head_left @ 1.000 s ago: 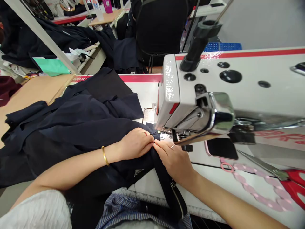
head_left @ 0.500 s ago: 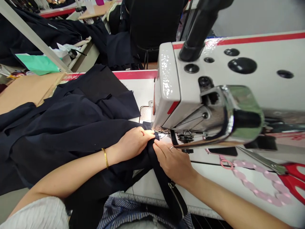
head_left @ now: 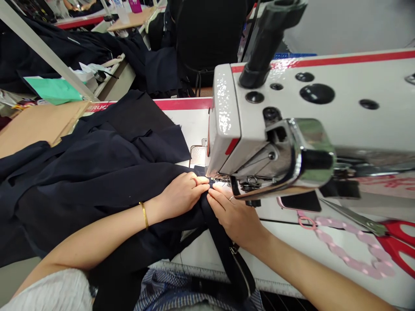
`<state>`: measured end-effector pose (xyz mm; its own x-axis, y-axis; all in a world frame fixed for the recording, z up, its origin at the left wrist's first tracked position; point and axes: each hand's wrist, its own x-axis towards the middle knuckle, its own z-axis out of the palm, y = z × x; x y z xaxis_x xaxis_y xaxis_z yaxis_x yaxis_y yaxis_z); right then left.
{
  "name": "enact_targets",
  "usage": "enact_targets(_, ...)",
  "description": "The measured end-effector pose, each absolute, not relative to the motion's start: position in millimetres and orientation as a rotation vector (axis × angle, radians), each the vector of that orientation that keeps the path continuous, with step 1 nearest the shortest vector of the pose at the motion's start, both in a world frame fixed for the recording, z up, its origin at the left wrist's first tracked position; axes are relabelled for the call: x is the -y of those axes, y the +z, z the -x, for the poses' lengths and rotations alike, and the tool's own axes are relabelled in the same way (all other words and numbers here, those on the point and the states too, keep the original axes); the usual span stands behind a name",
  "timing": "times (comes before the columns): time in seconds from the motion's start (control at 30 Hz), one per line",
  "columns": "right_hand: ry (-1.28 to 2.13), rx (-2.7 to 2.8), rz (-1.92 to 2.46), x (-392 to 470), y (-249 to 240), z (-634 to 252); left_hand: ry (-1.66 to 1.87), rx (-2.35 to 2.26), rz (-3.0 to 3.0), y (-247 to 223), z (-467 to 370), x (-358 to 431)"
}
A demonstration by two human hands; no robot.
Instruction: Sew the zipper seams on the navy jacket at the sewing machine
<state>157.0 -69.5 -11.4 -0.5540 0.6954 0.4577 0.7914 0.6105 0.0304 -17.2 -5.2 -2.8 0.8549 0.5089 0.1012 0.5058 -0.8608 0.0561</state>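
Observation:
Dark navy fabric point(head_left: 97, 168) spreads over the left of the sewing table, and part of it runs under the head of a white sewing machine point(head_left: 253, 112). Beside the needle area my left hand point(head_left: 183, 194) presses and pinches the fabric with closed fingers. My right hand point(head_left: 235, 214) lies just to its right, fingers together on a narrow dark strip with a zipper point(head_left: 241, 270) that hangs towards my lap. The machine partly hides the right fingertips, and the needle is not clearly visible.
Red-handled scissors point(head_left: 385, 231), a pink bead strap point(head_left: 353, 255) and a dark phone point(head_left: 300, 201) lie to the right. A measuring tape point(head_left: 201, 271) runs along the front edge. Brown board point(head_left: 39, 125) lies at the left. Behind the table stands a black chair point(head_left: 210, 34).
The view has shifted slightly, so the machine appears a little lower and further left. Both hands stay at the needle area, with my right fingers slightly nearer the left ones.

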Motion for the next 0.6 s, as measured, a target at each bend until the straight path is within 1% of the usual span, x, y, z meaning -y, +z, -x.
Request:
enact_targets(0.23,-0.232,2.433,1.169,68.2,-10.9,-157.4,0.212,-0.864,-2.800,7.2,11.5,-1.7)
enact_targets(0.43,-0.235,2.422,1.178,67.9,-8.8,-155.8,0.213,-1.127,-2.552,24.1,-3.6,-21.3)
enact_targets(0.6,-0.264,2.397,1.204,66.4,-7.4,-154.5,0.118,-1.285,-2.439,27.5,-12.0,-26.8)
